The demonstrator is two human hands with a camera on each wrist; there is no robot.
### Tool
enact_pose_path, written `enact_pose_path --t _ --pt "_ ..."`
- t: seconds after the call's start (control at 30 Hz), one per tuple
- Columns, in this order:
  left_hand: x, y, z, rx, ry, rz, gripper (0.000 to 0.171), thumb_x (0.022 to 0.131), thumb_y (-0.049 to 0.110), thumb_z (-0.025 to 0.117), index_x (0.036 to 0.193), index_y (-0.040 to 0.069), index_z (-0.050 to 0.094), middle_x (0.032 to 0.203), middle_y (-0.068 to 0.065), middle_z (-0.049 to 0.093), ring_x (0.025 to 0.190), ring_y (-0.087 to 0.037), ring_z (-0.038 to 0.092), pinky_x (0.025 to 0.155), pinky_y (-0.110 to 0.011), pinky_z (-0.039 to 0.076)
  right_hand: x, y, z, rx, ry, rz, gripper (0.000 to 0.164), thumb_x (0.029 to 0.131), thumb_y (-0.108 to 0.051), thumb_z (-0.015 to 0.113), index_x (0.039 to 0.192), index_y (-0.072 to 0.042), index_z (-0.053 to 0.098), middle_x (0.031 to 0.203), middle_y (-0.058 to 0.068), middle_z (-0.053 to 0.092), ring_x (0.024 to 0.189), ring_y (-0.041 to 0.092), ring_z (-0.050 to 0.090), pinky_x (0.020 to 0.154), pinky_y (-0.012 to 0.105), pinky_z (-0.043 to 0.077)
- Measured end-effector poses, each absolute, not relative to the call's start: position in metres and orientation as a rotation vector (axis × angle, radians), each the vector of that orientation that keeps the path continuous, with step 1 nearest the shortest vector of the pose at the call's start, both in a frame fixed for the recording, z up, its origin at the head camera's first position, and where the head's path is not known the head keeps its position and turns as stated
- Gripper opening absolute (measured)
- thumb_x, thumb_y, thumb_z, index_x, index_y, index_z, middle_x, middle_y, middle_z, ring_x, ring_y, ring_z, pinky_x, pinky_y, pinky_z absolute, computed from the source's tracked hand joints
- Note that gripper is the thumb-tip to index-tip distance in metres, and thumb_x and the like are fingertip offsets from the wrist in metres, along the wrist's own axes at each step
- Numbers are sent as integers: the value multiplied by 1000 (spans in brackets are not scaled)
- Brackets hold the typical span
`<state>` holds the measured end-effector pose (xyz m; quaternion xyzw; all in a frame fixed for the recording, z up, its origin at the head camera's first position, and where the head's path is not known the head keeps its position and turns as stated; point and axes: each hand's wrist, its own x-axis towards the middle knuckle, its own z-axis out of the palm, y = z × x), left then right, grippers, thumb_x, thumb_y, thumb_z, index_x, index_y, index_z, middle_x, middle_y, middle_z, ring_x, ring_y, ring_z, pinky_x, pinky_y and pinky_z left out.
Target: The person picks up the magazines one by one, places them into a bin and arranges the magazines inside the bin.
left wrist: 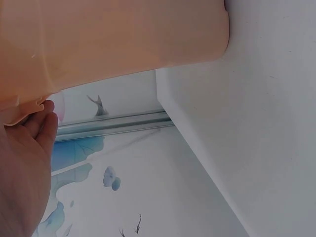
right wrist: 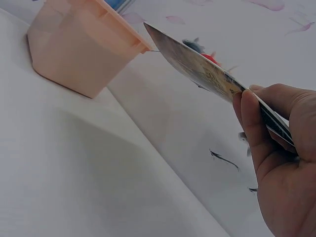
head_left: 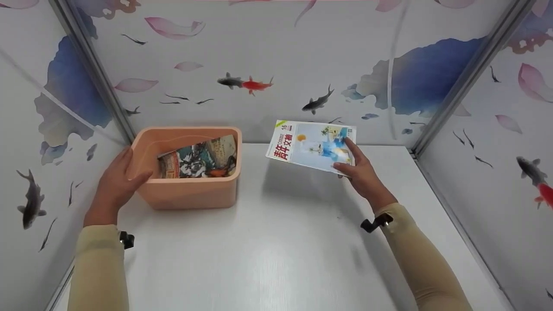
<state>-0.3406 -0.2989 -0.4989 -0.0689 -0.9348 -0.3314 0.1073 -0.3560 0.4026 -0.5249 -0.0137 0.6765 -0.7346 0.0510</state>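
Note:
An orange plastic bin (head_left: 194,194) stands at the back left of the white table. My left hand (head_left: 116,185) grips its left rim, thumb over the front corner; in the left wrist view the fingers (left wrist: 47,128) curl under the rim's edge. Inside the bin lies a magazine (head_left: 201,160) with a dark, colourful cover, tilted against the wall. To the right of the bin, my right hand (head_left: 363,177) pinches a magazine (head_left: 315,147) with a light blue cover and red title by its right edge. That magazine is held above the table, its underside (right wrist: 197,66) showing in the right wrist view.
White panels printed with fish and petals (head_left: 276,60) enclose the table (head_left: 268,255) at the back and both sides. Grey metal posts (head_left: 93,69) stand at the corners. The bin sits close to the left and back panels.

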Motion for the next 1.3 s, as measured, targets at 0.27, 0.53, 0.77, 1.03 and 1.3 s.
enact_pose_path --t 0.27,0.53,0.77,1.03,1.3 --pt "-340 -299 -498 -230 -2748 -967 104 104 59 68 177 7 16 183 -22 16 166 -52 17 128 -77 18 -358 392 -522 -110 2034 -2263 100 103 -10 81 177 -44 23 162 16 48 120 25 70 81 27 58" --pt "-339 -299 -498 -241 -2742 -965 104 104 58 69 177 5 16 183 -23 15 166 -52 16 128 -76 18 -359 380 -516 -144 2029 -2250 100 102 -10 81 177 -44 25 164 14 47 124 28 69 84 27 58" --pt "-339 -298 -498 -247 -2720 -988 104 103 56 71 177 5 19 182 -24 18 165 -52 18 128 -76 19 -361 371 -513 -150 1969 -2281 101 102 -7 81 177 -43 24 163 13 47 124 29 69 82 27 58" --pt "-340 -298 -498 -246 -2723 -985 104 103 58 70 177 6 18 183 -22 17 166 -52 18 128 -77 19 -362 362 -510 -157 1951 -2302 99 102 -4 79 177 -42 26 161 16 50 122 28 70 81 27 58" --pt "-339 -296 -496 -207 -2754 -990 105 103 59 70 178 7 16 182 -24 16 166 -53 16 128 -77 18 -361 347 -503 -220 1886 -2352 98 103 0 77 177 -38 26 164 17 48 124 28 69 85 28 58"
